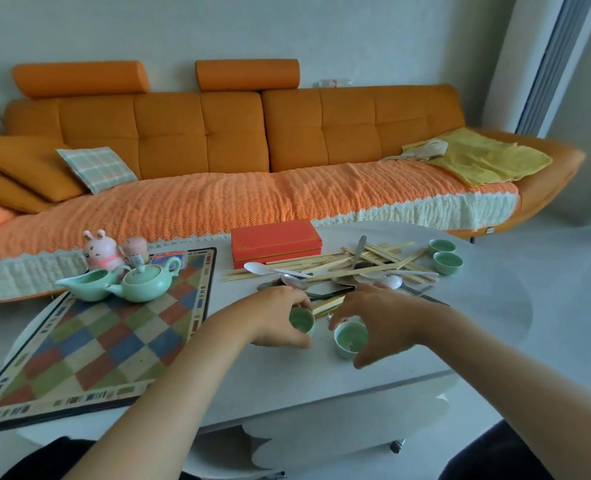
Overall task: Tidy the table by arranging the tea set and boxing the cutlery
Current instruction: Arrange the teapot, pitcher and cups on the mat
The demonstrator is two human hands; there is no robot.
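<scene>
The left hand (277, 318) hides half its cup (301, 321).

Orange sofa (231, 133) against pale wall (183, 26), grey floor (564, 306)

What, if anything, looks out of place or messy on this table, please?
Chopsticks and spoons lie in a crisscrossed heap beside the closed red box, not inside it. Two green cups stand far right, away from the teapot on the checkered mat.
</scene>
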